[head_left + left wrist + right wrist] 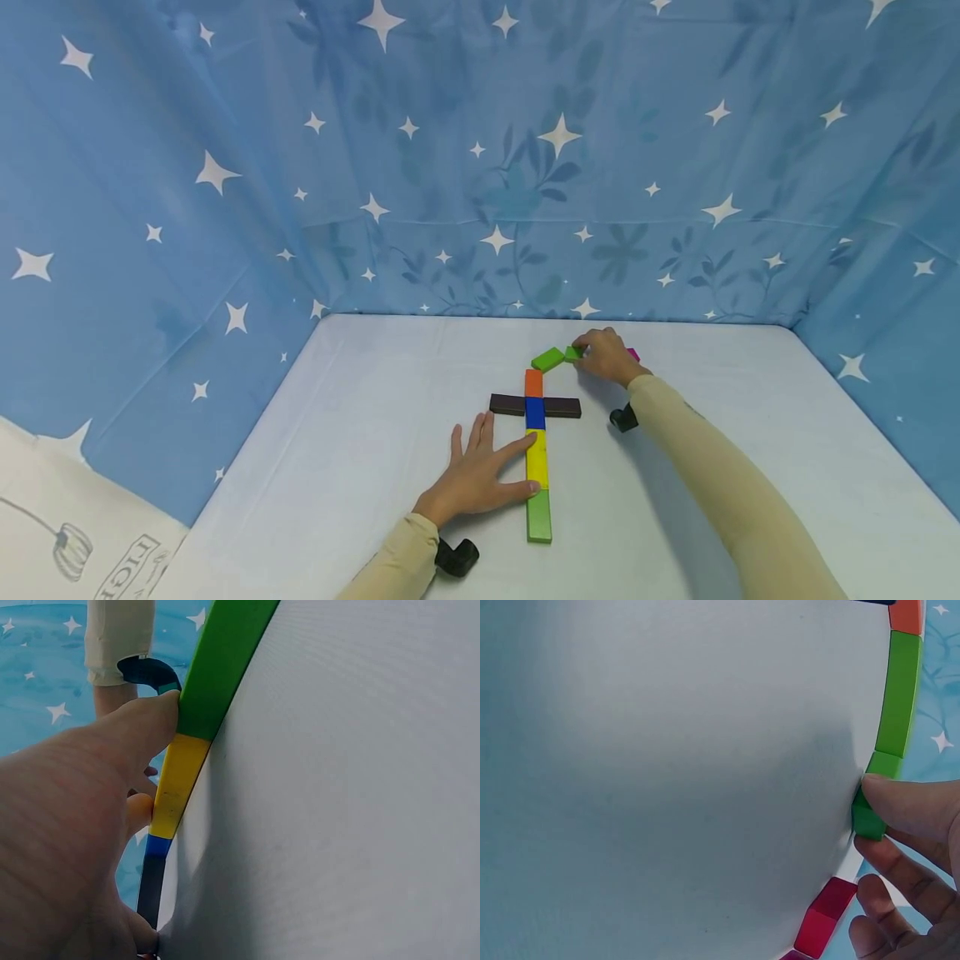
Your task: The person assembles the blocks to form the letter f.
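Observation:
My left hand (474, 477) spreads its fingers beside a straight column of blocks, its index fingertip on the yellow block (537, 467) and its thumb near the seam with the light green block (538, 521). Beyond the yellow one come a blue block (535, 414) and an orange block (533, 382). Dark blocks (562, 407) flank the blue one on both sides. At the far end, my right hand (606, 357) pinches a small green block (868, 821) between thumb and finger. That block meets the end of a longer green block (900, 694), which slants away from the orange one.
Just past my right fingers lies a magenta block (826, 919), with part of another at the view's bottom edge. The white table (375, 400) ends at a blue star-patterned curtain (450, 167). Black devices (457, 558) sit at both wrists.

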Tool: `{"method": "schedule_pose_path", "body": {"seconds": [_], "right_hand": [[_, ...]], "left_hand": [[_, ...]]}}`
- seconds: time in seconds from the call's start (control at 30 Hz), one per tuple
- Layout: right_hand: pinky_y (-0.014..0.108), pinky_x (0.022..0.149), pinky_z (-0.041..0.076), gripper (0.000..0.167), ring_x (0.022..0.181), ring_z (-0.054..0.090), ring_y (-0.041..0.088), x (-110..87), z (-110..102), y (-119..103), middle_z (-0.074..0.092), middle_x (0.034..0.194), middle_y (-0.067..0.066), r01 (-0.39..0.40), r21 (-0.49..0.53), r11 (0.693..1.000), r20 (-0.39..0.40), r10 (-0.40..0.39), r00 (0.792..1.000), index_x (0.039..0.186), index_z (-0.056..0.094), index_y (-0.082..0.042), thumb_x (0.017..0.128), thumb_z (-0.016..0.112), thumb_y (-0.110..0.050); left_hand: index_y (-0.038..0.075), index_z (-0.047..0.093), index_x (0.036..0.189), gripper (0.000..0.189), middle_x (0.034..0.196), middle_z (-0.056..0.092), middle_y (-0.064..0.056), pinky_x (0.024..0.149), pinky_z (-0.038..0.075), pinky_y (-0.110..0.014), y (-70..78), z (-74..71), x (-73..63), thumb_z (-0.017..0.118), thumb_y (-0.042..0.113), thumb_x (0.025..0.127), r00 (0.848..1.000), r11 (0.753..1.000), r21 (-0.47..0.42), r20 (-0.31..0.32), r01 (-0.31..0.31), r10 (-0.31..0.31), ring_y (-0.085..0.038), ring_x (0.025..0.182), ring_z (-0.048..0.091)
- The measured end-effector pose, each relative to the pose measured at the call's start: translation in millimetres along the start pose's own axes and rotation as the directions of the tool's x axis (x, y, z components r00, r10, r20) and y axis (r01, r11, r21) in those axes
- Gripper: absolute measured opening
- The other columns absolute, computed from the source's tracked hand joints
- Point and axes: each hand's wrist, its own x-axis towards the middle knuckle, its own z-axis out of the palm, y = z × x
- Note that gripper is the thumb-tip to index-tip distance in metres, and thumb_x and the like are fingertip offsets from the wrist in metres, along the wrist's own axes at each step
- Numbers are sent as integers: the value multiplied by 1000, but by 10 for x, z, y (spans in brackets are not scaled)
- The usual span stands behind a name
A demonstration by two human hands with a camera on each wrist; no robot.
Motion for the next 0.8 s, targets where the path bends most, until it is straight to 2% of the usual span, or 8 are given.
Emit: {"method": "schedule_pose_path", "body": {"seconds": [0.17,0.33,0.47,0.6,0.7,0.8], "right_hand": [[53,94,47,36,106,53,40,-3,-7,28,74,115,22,-4,7,1000,-3,4,1000,125,74,9,93,81,-7],[55,98,47,43,110,53,41,-32,-16,40,72,120,23,-17,8,1000,2,17,1000,132,71,8,93,81,-8],[64,106,41,57,124,49,51,-91,-55,51,66,135,28,-3,17,1000,-28,3,1000,141,66,5,89,84,-10],[74,111,32,72,136,42,61,-131,-132,98,53,152,32,47,3,999,-67,-47,997,151,56,4,87,85,-13],[77,111,28,80,140,38,61,-156,-200,147,44,158,33,49,1,999,-60,-49,997,157,47,4,89,84,-17],[78,114,23,85,144,34,60,-180,-263,191,39,162,33,13,24,1000,-47,-12,999,160,41,2,91,83,-21]], "left_hand": [[36,46,164,74,174,8,-31,122,-9,-71,14,12,8,65,66,99,1000,1000,-1,0,-1,1,-45,163,-1],[36,46,164,74,174,7,-30,122,-10,-71,26,22,10,65,66,99,1000,1000,-3,3,3,-3,-44,163,-2],[36,46,164,75,175,7,-29,122,-10,-71,25,24,13,64,67,99,1000,1000,-6,9,3,-3,-44,163,-2],[36,45,165,75,175,6,-28,122,-10,-71,6,13,17,63,68,99,1000,1000,-6,6,-1,1,-43,163,-3],[36,45,165,75,175,5,-29,122,-11,-71,-9,13,15,63,68,99,1000,1000,-10,4,-5,5,-43,163,-4],[35,46,164,75,175,5,-29,122,-10,-71,-23,14,11,63,68,99,1000,1000,-6,-1,-4,4,-44,163,-3]]}}
